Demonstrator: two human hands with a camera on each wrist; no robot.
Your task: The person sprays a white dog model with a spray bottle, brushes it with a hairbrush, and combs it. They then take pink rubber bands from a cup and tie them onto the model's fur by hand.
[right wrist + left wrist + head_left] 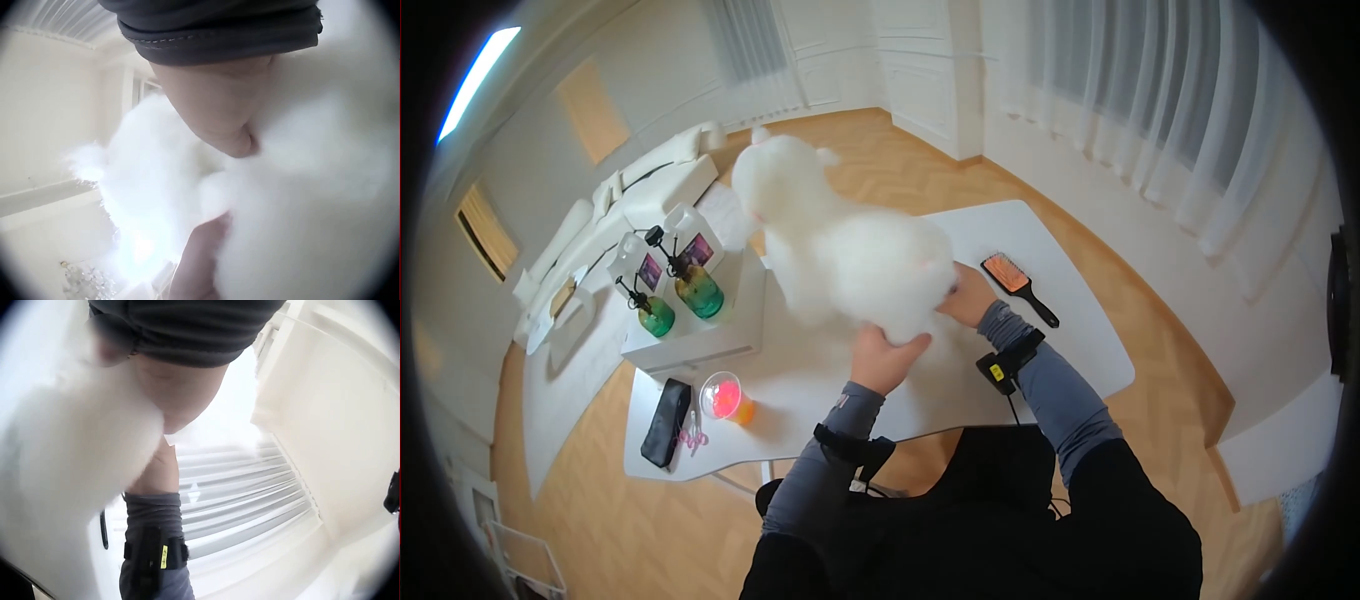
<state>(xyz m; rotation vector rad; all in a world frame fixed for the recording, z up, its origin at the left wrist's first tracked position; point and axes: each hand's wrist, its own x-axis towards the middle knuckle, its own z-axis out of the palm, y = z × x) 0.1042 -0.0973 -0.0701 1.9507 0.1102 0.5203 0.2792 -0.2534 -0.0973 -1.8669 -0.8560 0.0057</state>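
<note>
A white fluffy animal figure stands on the white table, its head toward the far left and its rear toward the person. My left hand holds the near side of its rear, thumb across the fur and the other fingers hidden. At the right of the rear, my right hand grips the fur, fingertips mostly out of sight. In the left wrist view the white fur lies beside my left hand. My right hand presses into the fur in the right wrist view.
A black brush with an orange pad lies right of the hands. At the left are green spray bottles on a white box, a clear cup, pink-handled scissors and a black case.
</note>
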